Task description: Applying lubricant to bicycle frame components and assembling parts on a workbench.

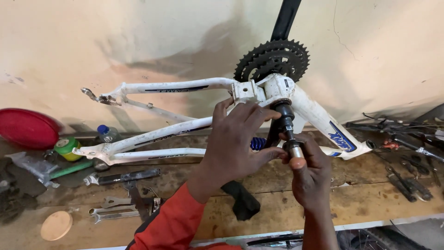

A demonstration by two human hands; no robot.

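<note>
Wooden bench (370, 199) lying nearest, spanners (113, 209) scattered at left. Right hand (311, 178) closing around metal-tipped lower end of black tool (286, 125), gripping from below. Tool's long axis running near-vertical, upper end pointing into bottom bracket of white bicycle frame (185, 127). Left hand (238, 141) wrapping fingers around tool's upper part, just above right-hand grip. Frame resting on bench, black chainrings (273, 58) sitting behind, against wall.
</note>
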